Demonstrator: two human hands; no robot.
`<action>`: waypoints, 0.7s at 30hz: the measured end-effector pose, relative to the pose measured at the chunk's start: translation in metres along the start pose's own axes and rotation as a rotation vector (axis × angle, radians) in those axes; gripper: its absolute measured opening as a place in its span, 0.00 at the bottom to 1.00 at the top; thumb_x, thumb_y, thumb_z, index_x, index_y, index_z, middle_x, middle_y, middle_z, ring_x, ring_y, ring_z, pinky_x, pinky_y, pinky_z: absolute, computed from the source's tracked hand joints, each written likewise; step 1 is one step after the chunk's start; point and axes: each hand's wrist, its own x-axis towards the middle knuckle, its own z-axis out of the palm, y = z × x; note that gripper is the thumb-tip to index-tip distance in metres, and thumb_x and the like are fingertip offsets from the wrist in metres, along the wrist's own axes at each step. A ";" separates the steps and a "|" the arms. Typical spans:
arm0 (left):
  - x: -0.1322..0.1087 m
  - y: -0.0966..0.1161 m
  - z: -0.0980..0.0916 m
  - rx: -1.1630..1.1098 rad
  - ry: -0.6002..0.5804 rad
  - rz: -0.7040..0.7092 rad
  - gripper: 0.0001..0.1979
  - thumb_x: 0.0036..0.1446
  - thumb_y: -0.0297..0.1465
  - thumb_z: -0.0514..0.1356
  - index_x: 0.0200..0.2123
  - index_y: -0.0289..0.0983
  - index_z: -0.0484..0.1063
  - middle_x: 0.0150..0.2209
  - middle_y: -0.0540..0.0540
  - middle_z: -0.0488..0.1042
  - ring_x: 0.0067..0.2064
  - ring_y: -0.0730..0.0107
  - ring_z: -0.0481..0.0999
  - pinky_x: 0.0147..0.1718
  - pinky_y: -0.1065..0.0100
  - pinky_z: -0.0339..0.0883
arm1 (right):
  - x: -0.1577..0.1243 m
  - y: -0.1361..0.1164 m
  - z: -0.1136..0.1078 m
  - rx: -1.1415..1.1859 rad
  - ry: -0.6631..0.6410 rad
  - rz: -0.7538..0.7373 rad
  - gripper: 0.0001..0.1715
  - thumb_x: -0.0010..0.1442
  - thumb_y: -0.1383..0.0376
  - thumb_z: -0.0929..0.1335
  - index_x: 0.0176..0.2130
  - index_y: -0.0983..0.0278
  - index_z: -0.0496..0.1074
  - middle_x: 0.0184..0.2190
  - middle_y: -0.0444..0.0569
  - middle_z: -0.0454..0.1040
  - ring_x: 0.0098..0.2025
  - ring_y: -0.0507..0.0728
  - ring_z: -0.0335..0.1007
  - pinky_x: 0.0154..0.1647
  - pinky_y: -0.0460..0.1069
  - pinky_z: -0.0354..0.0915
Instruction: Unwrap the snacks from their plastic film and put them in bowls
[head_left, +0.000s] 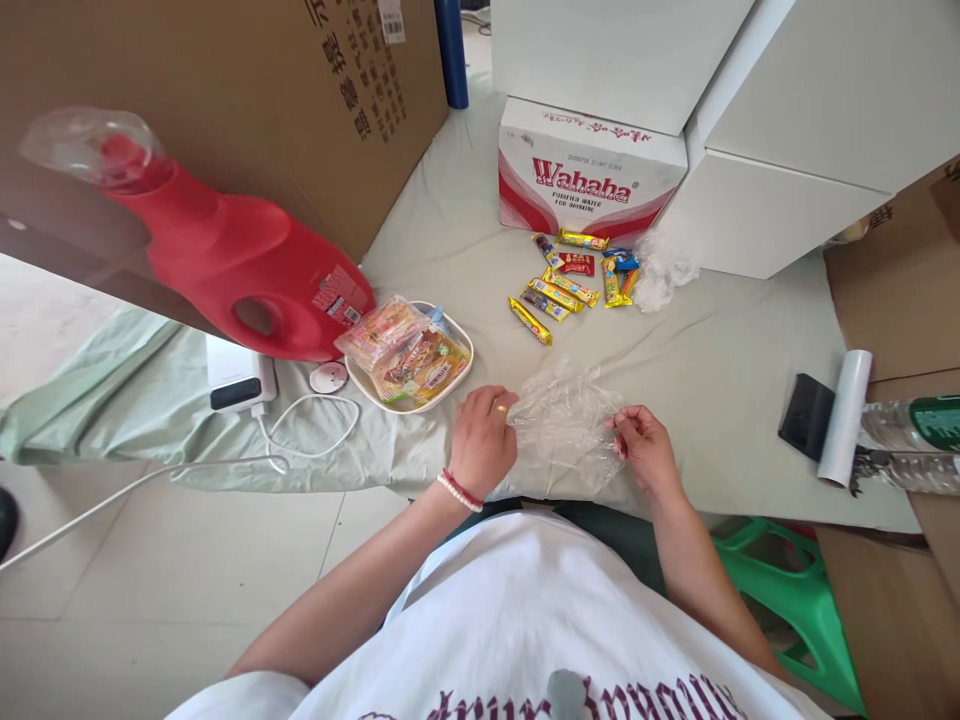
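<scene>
A crinkled clear plastic bag (562, 425) is spread between my two hands near the front edge of the cloth-covered table. My left hand (484, 440) pinches its left side, fingers curled and partly hidden from above. On the opposite side, my right hand (643, 448) grips the bag's edge between thumb and fingers. Just left of my left hand stands a white bowl (469, 372) heaped with wrapped snacks (409, 350). Beyond the bag lie several small snack packets (559, 290), mostly yellow, with a red one among them.
A red detergent jug (240, 250) stands left, by a white power bank (240, 375) with its cable. At the back are a Wahaha carton (589, 175) and another crumpled clear bag (664, 270). A white roll (845, 420) and plastic bottles (911, 425) lie right; a green stool (802, 600) stands below.
</scene>
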 end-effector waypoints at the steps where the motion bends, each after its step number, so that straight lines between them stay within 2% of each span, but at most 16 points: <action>1: 0.009 0.003 0.003 0.011 -0.012 -0.017 0.19 0.58 0.24 0.56 0.52 0.38 0.76 0.52 0.36 0.74 0.57 0.47 0.71 0.56 0.49 0.63 | 0.000 -0.002 0.001 -0.021 -0.008 -0.010 0.22 0.54 0.47 0.76 0.35 0.58 0.68 0.33 0.44 0.78 0.20 0.50 0.60 0.18 0.48 0.53; 3: 0.029 0.008 0.012 0.041 -0.019 -0.067 0.16 0.63 0.33 0.59 0.52 0.34 0.75 0.52 0.32 0.73 0.58 0.42 0.69 0.58 0.46 0.61 | -0.001 -0.005 0.003 -0.055 -0.024 -0.031 0.21 0.55 0.47 0.75 0.35 0.58 0.68 0.34 0.44 0.79 0.20 0.50 0.59 0.19 0.48 0.52; 5: 0.049 0.011 0.025 0.033 -0.059 -0.057 0.20 0.61 0.41 0.64 0.49 0.33 0.75 0.54 0.28 0.72 0.62 0.35 0.65 0.61 0.41 0.57 | -0.001 -0.007 0.005 -0.079 -0.040 -0.048 0.21 0.55 0.47 0.75 0.34 0.58 0.69 0.33 0.45 0.79 0.20 0.50 0.58 0.20 0.48 0.53; 6: 0.057 0.011 0.033 0.008 -0.091 -0.028 0.19 0.59 0.41 0.66 0.47 0.34 0.75 0.55 0.28 0.71 0.64 0.34 0.64 0.62 0.41 0.56 | -0.002 -0.007 0.005 -0.086 -0.045 -0.054 0.21 0.55 0.47 0.75 0.34 0.58 0.69 0.33 0.45 0.79 0.20 0.50 0.58 0.20 0.49 0.53; 8: 0.067 0.012 0.047 -0.074 -0.133 0.015 0.10 0.59 0.36 0.66 0.41 0.37 0.75 0.53 0.32 0.73 0.64 0.39 0.65 0.62 0.45 0.57 | -0.004 -0.007 0.004 -0.092 -0.039 -0.065 0.21 0.56 0.47 0.75 0.34 0.58 0.69 0.33 0.45 0.79 0.20 0.50 0.58 0.21 0.49 0.53; 9: 0.068 0.011 0.053 -0.130 -0.123 0.009 0.05 0.61 0.34 0.63 0.38 0.38 0.74 0.51 0.34 0.74 0.61 0.43 0.68 0.61 0.48 0.59 | -0.005 -0.006 0.002 -0.096 -0.024 -0.075 0.21 0.57 0.46 0.74 0.35 0.58 0.70 0.33 0.45 0.78 0.20 0.51 0.59 0.21 0.49 0.54; 11: 0.066 0.007 0.061 -0.272 -0.037 -0.066 0.05 0.66 0.31 0.57 0.37 0.39 0.72 0.44 0.38 0.75 0.52 0.52 0.74 0.54 0.55 0.64 | -0.010 -0.002 -0.006 -0.114 0.027 -0.113 0.20 0.58 0.46 0.74 0.36 0.58 0.71 0.32 0.45 0.77 0.22 0.52 0.60 0.23 0.49 0.56; 13: 0.060 0.002 0.063 -0.431 0.069 -0.186 0.07 0.70 0.34 0.54 0.39 0.41 0.69 0.36 0.44 0.74 0.41 0.59 0.75 0.45 0.61 0.65 | -0.016 0.002 -0.019 -0.148 0.059 -0.156 0.20 0.59 0.45 0.74 0.37 0.57 0.72 0.31 0.45 0.77 0.24 0.53 0.62 0.25 0.50 0.59; 15: 0.054 -0.001 0.062 -0.585 0.123 -0.299 0.09 0.71 0.40 0.54 0.40 0.42 0.67 0.30 0.50 0.70 0.32 0.64 0.72 0.37 0.65 0.63 | -0.020 0.004 -0.034 -0.190 0.004 -0.170 0.21 0.59 0.44 0.74 0.38 0.57 0.75 0.31 0.45 0.77 0.26 0.54 0.64 0.29 0.51 0.64; 18: 0.047 0.004 0.057 -0.832 0.106 -0.408 0.17 0.68 0.50 0.57 0.38 0.43 0.64 0.25 0.54 0.66 0.23 0.70 0.66 0.27 0.68 0.58 | -0.017 -0.002 -0.053 -0.170 -0.118 -0.125 0.25 0.57 0.41 0.75 0.42 0.56 0.78 0.39 0.48 0.80 0.38 0.58 0.73 0.41 0.54 0.71; 21: 0.043 0.020 0.051 -1.005 0.060 -0.414 0.24 0.64 0.58 0.56 0.37 0.44 0.61 0.24 0.55 0.66 0.20 0.74 0.63 0.21 0.69 0.54 | 0.004 -0.019 -0.053 -0.003 -0.156 -0.039 0.35 0.56 0.35 0.73 0.50 0.55 0.78 0.49 0.52 0.80 0.53 0.62 0.75 0.53 0.58 0.73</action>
